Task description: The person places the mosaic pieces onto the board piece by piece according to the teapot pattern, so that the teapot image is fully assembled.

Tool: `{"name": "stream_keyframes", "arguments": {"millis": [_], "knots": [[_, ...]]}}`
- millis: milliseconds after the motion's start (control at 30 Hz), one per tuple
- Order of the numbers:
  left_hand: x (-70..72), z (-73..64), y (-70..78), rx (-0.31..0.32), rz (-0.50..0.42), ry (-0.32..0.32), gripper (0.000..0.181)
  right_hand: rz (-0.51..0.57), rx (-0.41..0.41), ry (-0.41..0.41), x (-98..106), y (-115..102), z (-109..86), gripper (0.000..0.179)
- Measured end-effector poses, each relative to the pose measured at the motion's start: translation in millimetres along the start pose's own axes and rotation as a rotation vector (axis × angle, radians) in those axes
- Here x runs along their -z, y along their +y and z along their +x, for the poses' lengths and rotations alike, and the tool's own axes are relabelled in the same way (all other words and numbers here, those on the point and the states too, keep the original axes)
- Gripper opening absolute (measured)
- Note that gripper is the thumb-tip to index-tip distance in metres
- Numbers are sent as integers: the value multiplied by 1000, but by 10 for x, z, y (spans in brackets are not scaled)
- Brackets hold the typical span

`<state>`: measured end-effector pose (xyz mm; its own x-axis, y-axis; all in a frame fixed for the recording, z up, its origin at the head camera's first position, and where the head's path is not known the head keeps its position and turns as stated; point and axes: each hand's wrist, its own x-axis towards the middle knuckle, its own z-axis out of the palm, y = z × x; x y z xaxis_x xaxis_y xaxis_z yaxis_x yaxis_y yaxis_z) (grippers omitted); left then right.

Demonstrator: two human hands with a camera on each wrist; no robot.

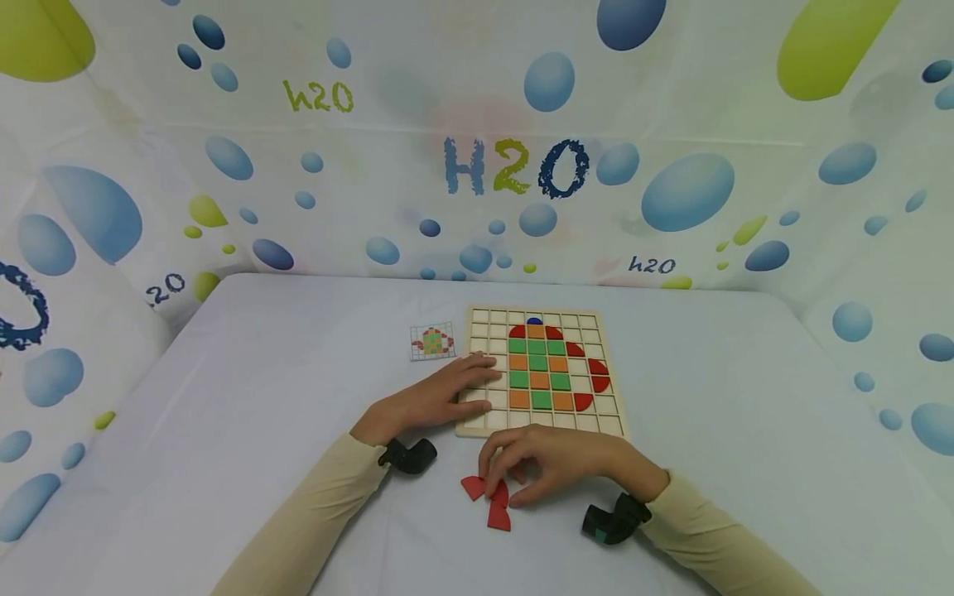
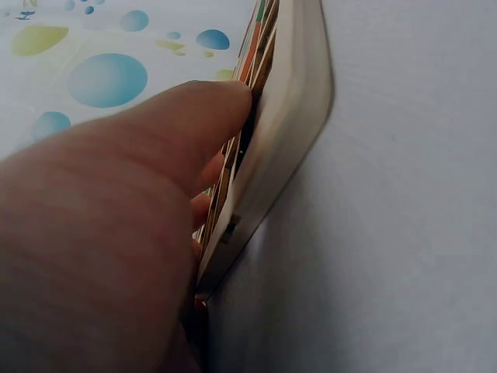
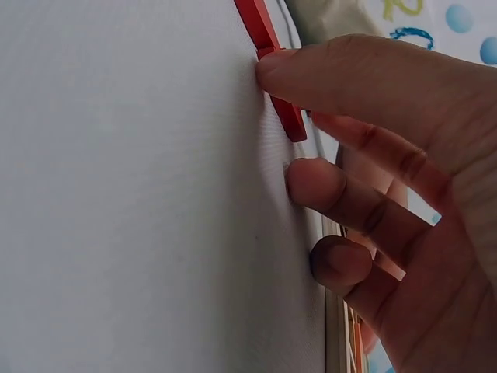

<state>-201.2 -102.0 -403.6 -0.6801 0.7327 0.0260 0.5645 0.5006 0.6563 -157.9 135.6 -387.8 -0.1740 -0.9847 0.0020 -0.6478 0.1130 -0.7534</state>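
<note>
A wooden grid board (image 1: pixel 484 422) lies on the table with green, orange, red and blue tiles set in its squares. My left hand (image 1: pixel 440 393) rests on the board's left side, fingers spread over the bare squares. In the left wrist view the thumb (image 2: pixel 210 105) lies at the board's raised rim (image 2: pixel 299 85). Just in front of the board, my right hand (image 1: pixel 559 459) reaches down over several loose red quarter-round tiles (image 1: pixel 499 518). Its thumb and index finger pinch one red tile (image 3: pixel 289 120); the other fingers curl loosely, partly hiding the pieces.
A small pattern card (image 1: pixel 432 341) showing a coloured grid picture lies left of the board's far corner. White cloth (image 1: pixel 708 372) covers the table, and a printed curtain (image 1: pixel 477 108) rises behind it. Black wrist cameras (image 1: pixel 614 520) sit on both wrists.
</note>
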Motion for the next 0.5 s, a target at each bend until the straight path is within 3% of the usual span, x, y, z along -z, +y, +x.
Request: {"name": "stream_keyframes", "arguments": {"millis": [300, 500], "knots": [[-16, 6, -18, -13, 23, 1, 52, -32, 14, -8, -5, -29, 7, 22], [-7, 10, -7, 25, -4, -15, 57, -58, 3, 2, -15, -31, 9, 22]]}}
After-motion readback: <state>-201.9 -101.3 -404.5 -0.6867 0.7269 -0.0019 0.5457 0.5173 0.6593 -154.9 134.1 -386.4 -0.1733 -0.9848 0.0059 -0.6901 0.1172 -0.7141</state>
